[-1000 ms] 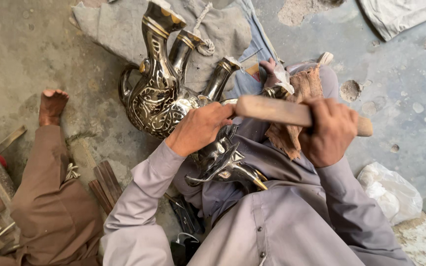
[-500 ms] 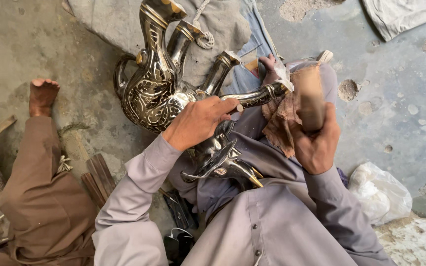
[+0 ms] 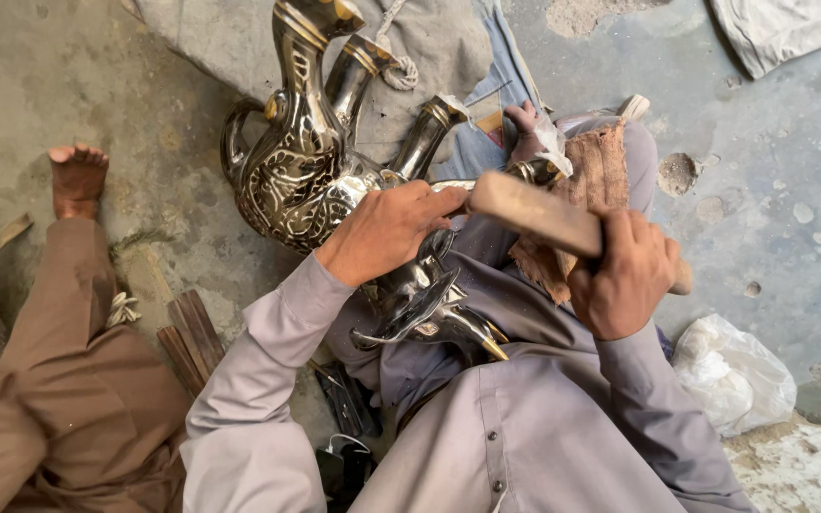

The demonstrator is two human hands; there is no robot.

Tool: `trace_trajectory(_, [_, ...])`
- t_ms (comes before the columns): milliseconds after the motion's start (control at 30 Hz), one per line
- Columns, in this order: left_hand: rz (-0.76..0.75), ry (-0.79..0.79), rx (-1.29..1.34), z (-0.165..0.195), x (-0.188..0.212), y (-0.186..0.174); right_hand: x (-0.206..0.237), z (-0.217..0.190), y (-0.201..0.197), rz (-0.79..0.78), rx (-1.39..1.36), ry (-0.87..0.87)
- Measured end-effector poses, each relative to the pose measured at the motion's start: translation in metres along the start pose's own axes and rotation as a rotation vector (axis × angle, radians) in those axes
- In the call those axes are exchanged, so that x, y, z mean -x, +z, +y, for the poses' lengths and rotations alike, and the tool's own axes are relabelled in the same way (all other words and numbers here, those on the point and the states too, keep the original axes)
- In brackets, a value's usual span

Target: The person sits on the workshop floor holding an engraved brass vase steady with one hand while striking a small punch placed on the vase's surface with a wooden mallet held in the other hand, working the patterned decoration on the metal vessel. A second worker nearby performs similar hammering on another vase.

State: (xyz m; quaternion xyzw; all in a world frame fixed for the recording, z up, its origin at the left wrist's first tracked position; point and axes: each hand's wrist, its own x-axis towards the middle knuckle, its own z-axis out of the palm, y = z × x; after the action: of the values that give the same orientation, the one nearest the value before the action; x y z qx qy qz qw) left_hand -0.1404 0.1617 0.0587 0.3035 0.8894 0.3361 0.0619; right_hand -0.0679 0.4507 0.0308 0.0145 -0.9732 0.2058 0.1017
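Note:
My right hand (image 3: 625,274) grips a thick wooden stick (image 3: 534,213) that lies nearly level, its far end over a curved metal spout piece (image 3: 534,173). My left hand (image 3: 387,228) presses down on a shiny engraved metal ewer (image 3: 427,299) lying across my lap, fingers near the stick's tip. A brown rag (image 3: 596,176) covers my knee under the work. Behind my left hand stand three tall dark engraved metal ewers (image 3: 296,161) with long necks.
Another person sits at the left in brown clothes (image 3: 59,380), bare foot (image 3: 78,176) on the concrete floor. Flat metal strips (image 3: 187,332) lie beside them. A white plastic bag (image 3: 734,375) rests at the right. Grey cloth (image 3: 429,38) lies behind the ewers.
The stick was level, swung upright half a second ago, and has come back down level over the spout piece. My left hand stays on the ewer.

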Motion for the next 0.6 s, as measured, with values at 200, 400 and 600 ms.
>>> trace_trajectory(200, [0.075, 0.026, 0.146, -0.014, -0.007, -0.001, -0.003, 0.013, 0.006, 0.017, -0.404, 0.206])
trace_trajectory(400, [-0.017, -0.005, 0.092, -0.006, -0.010, -0.001, -0.013, 0.018, -0.001, 0.096, -0.249, 0.079])
trace_trajectory(600, [-0.054, -0.007, 0.062, 0.003, -0.016, -0.004, -0.016, 0.006, 0.003, 0.066, -1.267, 0.502])
